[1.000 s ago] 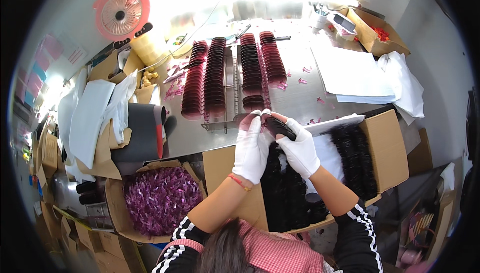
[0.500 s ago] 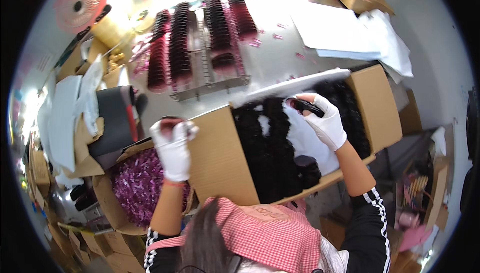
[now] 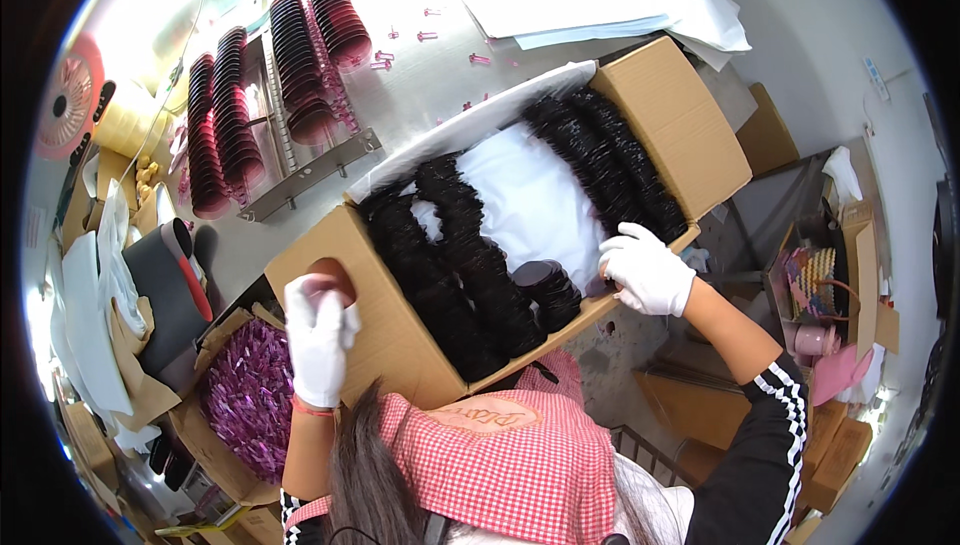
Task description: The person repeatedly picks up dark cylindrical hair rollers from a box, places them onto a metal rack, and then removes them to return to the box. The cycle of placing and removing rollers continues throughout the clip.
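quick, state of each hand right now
Left hand: closed, holding a reddish tinted disc.
Right hand: can't tell if open, closed or holding anything.

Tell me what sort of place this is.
Likely a small workshop or factory workstation: a metal rack holds rows of dark reddish discs, a cardboard box holds black items in rows, and purple pieces fill another box.

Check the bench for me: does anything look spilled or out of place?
Yes, probably: small pink pieces lie scattered on the metal table, right of the rack. They look stray against the orderly rows of tinted discs.
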{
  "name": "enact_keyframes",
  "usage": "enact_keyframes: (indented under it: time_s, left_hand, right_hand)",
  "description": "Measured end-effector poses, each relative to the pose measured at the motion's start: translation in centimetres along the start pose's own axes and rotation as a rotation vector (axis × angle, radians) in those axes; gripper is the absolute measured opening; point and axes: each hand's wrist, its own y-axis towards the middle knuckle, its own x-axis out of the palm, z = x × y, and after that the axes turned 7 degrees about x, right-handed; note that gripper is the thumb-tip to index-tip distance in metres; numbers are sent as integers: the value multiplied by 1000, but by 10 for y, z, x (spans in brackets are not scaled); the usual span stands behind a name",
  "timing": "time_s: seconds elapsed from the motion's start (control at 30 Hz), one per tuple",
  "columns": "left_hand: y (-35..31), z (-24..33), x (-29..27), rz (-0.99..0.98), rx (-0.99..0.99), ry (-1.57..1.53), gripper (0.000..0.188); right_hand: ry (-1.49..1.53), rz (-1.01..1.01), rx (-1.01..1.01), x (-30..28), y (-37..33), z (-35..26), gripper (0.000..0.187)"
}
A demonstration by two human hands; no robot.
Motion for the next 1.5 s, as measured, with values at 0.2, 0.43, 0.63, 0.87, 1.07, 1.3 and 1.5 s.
enact_keyframes:
  time_s: [0.2, 0.43, 0.63, 0.87, 1.07, 1.3, 1.5]
  left_hand:
    - [-2, 12, 47, -596, 59, 282, 31]
    - [-11, 31, 103, -870, 297, 486, 22]
    - [-19, 22, 85, -913, 332, 175, 43]
    - [-32, 12, 61, -687, 164, -194, 32]
    - [-59, -11, 71, -296, 338, -60, 30]
    - [-46, 5, 65, -323, 563, -138, 18]
    - [-28, 19, 24, -345, 1032, 678, 17]
  right_hand:
    - [-171, 124, 31, -13, -8, -13, 34]
    - [760, 237, -35, -6, 20, -114, 32]
    - [1651, -84, 251, 16, 26, -153, 31]
    - [2120, -295, 300, 25, 38, -183, 29]
    - [1713, 68, 275, 12, 57, -189, 31]
    - [2680, -945, -3, 31, 66, -193, 37]
    - [1230, 227, 38, -17, 58, -155, 8]
